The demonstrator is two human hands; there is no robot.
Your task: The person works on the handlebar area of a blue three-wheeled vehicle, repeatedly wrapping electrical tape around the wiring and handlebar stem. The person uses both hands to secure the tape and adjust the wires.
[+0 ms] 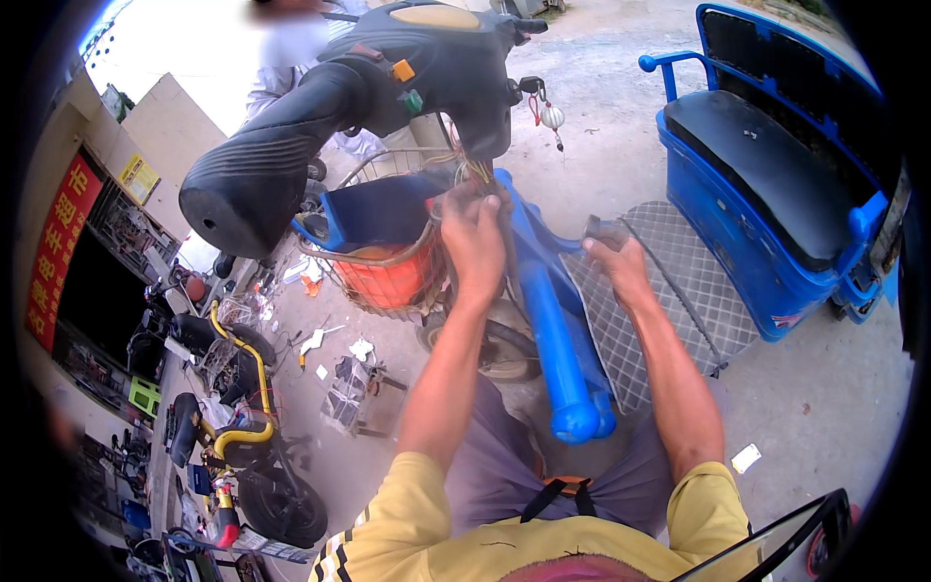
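A black handlebar cowl (432,73) with a ridged grip stands above a blue tubular frame (553,349) of a three-wheeled vehicle. Below the cowl hang several thin wires (475,171). My left hand (473,228) is closed among these wires, against the dark column beside the blue frame; what exactly it grips is partly hidden by the fingers. My right hand (618,262) is closed on a small dark object, held over the grey checkered floor mat (679,301), right of the blue tube. A wire basket (383,291) with an orange-red container is just left of my left hand.
A blue bench seat (752,179) is at the right. A person in pale clothing (281,78) is behind the cowl. Parked scooters, one with a yellow frame (247,436), line the left by a storefront with a red banner (63,247). Scraps litter the concrete (330,349).
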